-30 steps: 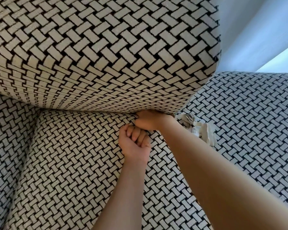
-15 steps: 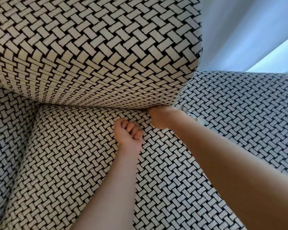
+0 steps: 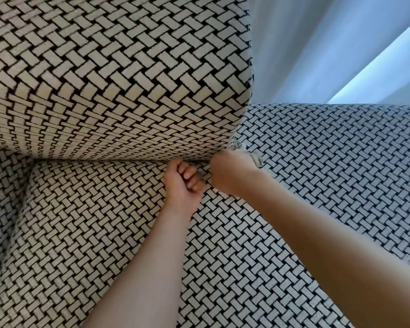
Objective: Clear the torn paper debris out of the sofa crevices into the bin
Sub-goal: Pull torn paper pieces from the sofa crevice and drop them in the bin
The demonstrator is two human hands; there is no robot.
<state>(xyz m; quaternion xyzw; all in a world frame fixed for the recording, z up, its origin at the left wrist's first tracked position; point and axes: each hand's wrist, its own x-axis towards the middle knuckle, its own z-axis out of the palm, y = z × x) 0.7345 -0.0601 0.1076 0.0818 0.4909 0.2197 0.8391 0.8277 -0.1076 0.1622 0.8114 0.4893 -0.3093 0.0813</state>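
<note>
Now, right hand (image 3: 230,172): back of the hand up and pressed to the crevice (image 3: 128,159). Its fingers are out of sight under the cushion's lower edge, so I cannot tell whether they have hold of anything.
Left hand (image 3: 182,183): curled into a fist with the fingertips tucked in. It rests on the seat (image 3: 92,221) just near of the crevice, right beside the right hand. Nothing shows inside the fist, though the curl hides the palm.
Paper (image 3: 256,157): crumpled white scraps poke out just past the right hand on its far right side, at the corner where the cushion's right end meets the seat. The hand partly covers them, and one bit sits a little higher, against the cushion's edge.
Crevice: a dark seam running left to right between cushion and seat. Both hands are at its right end.
Cushion (image 3: 118,79): bulging back cushion in a cream and black basket-weave, filling the far left of the scene.
Seat: same weave, spreading from the crevice to the near edge under both forearms.
Right section (image 3: 341,166): more of the sofa in the same weave, looking greyer, to the right of the paper.
Left side (image 3: 0,190): a further padded part of the sofa beside the seat.
Curtain (image 3: 317,43): pale folds at the far right, behind the sofa.
Forearms: both bare. The left comes in from the near edge, and the right slants in from the near right.
</note>
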